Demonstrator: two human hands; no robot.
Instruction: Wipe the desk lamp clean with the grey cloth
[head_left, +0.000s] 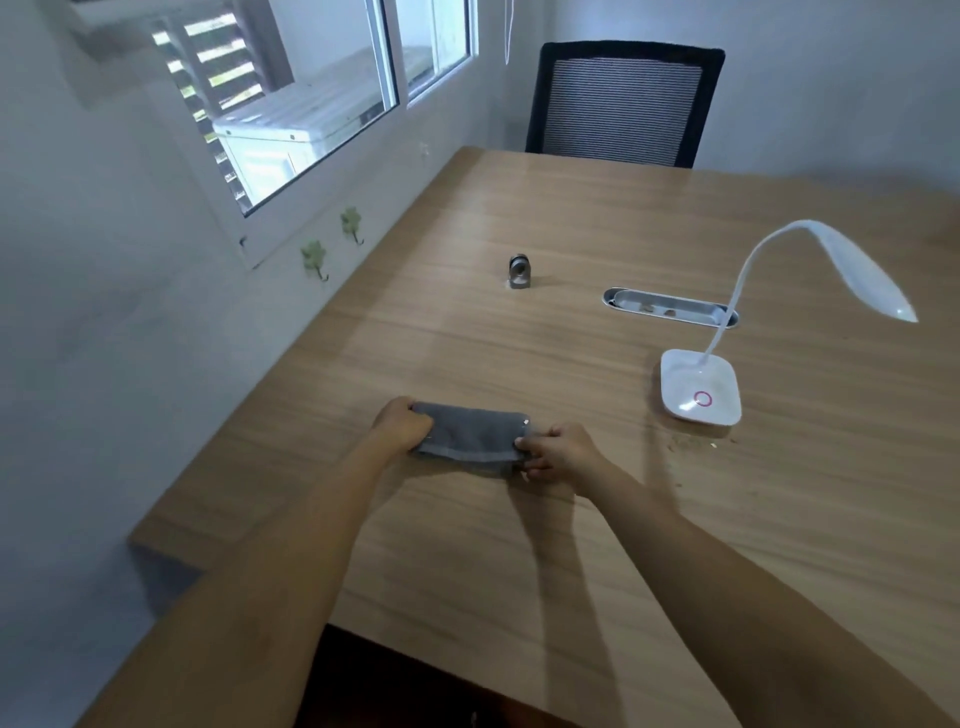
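Both forearms reach out from under me, and I've got the grey cloth (470, 436) folded into a short band between the two hands on the bench (519, 571). Left hand (401, 422) is curled closed over the cloth's left end; right hand (558, 451) is pinching the right end, fingers together on the fabric. The cloth's long axis runs left to right across my view.

Now, the desk lamp (701, 384): from the cloth it sits off to the right and a little farther away, well apart, nothing between them. Its white square base rests flat on the bench, the thin neck rises from it and arches over, and the head droops out to the right, away from the cloth. So the base is the lamp's nearest part, and my right hand is clearly the closer one.

My read: wiping hasn't started. The right hand should carry the cloth rightward to the base, while the left hand lets go and perhaps steadies the lamp.
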